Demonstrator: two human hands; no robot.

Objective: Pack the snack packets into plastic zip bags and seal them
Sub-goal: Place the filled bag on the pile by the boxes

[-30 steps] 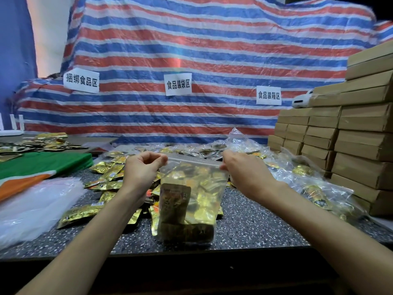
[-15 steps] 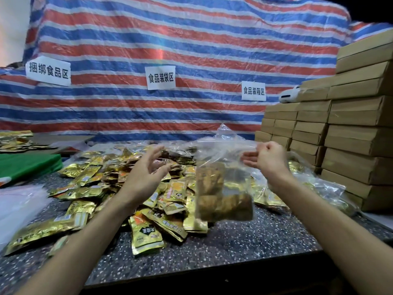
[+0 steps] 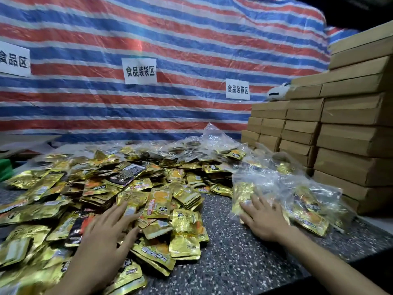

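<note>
There's the left forearm [image 3: 83, 275] and right forearm [image 3: 331, 262], bare to the frame edge. Bare too: left hand [image 3: 104, 237], right hand [image 3: 264, 222].

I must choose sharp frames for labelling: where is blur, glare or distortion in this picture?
Head view: motion blur softens the left hand, right hand and filled zip bag; glare on the gold snack packets; the wide lens tilts the cardboard boxes.

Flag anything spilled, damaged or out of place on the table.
Nothing looks damaged. The loose gold packets lie in a messy heap, with a few dark-faced packets mixed in. Filled zip bags are piled beside the cardboard boxes. The left hand lies flat over the heap, the right hand on a bag.
</note>
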